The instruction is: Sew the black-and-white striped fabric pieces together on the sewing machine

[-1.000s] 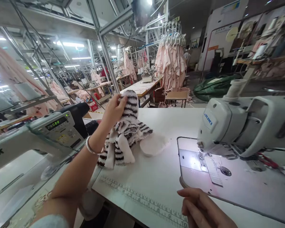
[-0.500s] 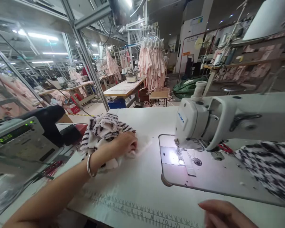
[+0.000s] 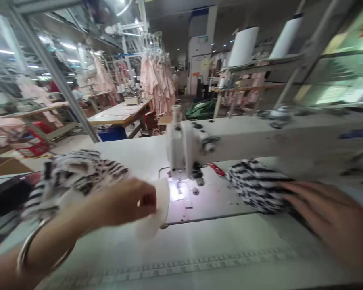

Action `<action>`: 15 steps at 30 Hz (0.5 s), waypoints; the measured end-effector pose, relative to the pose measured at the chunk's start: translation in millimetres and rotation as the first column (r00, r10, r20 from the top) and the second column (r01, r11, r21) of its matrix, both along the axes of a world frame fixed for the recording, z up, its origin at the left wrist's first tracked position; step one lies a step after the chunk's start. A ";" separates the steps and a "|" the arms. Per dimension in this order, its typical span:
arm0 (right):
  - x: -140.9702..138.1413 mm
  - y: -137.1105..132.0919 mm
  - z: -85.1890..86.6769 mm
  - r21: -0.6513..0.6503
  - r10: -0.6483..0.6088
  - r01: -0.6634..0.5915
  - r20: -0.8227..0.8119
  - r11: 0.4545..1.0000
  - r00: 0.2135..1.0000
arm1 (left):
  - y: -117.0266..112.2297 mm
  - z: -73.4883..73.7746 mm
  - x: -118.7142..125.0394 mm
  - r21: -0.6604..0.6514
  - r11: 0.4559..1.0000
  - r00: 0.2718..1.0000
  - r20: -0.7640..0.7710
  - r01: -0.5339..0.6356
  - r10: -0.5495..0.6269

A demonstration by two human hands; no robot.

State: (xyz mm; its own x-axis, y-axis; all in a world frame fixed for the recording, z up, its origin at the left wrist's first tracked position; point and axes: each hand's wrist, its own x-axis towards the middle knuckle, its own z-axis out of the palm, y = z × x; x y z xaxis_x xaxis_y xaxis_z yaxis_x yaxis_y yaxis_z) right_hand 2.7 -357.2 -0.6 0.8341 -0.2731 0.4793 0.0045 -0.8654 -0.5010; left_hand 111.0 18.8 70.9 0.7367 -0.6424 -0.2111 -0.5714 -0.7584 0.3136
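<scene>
My left hand (image 3: 125, 203), with a bangle at the wrist, is closed on a white fabric piece (image 3: 157, 213) that hangs blurred beside the needle plate. Behind that forearm lies a bunched pile of black-and-white striped plush fabric (image 3: 78, 169). At the right, my right hand (image 3: 329, 213) is open with its fingers stretched out. Its fingertips reach the edge of another striped plush piece (image 3: 257, 185) under the machine arm; firm contact is hard to tell. Between the hands stands the sewing machine (image 3: 184, 149), its lamp lighting the needle area.
A printed ruler scale (image 3: 181, 266) runs along the front of the table. Small red-handled snips (image 3: 217, 169) lie behind the needle plate. White thread cones (image 3: 243, 46) stand above the machine. Pink garments (image 3: 157, 80) hang beyond another worktable (image 3: 121, 112).
The view has swung to the right. My left hand has left the striped pile and brought the white piece toward the needle. My right hand has reached out to the striped piece at right.
</scene>
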 end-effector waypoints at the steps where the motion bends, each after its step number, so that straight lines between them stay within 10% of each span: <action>1: 2.8 0.3 0.2 -0.014 0.005 -0.005 -0.017 1.000 1.000 | -8.1 -17.7 -10.4 -0.020 1.000 1.000 -0.021 -0.011 0.011; 4: 11.0 -1.4 2.7 -0.025 -0.006 0.005 -0.047 1.000 0.999 | -31.9 -54.1 -33.5 -0.048 0.998 0.999 -0.034 -0.035 0.033; 8: 12.8 -4.6 23.4 0.012 -0.052 0.053 -0.040 0.999 0.998 | -62.7 -52.0 -51.4 -0.262 0.965 0.962 -0.266 -0.008 -0.064; 12: -3.9 14.8 47.6 -0.031 -0.011 0.013 0.049 0.999 0.999 | -93.8 -47.8 -64.7 -0.521 0.792 0.471 -0.812 -0.317 -0.345; 15: -29.1 48.9 46.2 -0.289 0.274 -0.238 0.088 0.927 0.958 | -112.5 -60.3 -69.5 -0.499 0.588 0.144 -0.826 -0.636 -0.546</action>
State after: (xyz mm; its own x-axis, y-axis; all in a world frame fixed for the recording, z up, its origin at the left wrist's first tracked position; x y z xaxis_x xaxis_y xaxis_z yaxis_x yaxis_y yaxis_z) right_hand -26.4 -308.3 45.5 0.7868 0.0974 0.6094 0.2911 -0.9293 -0.2273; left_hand 41.4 -93.7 10.6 0.3549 -0.9057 -0.2320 0.6380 0.0532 0.7682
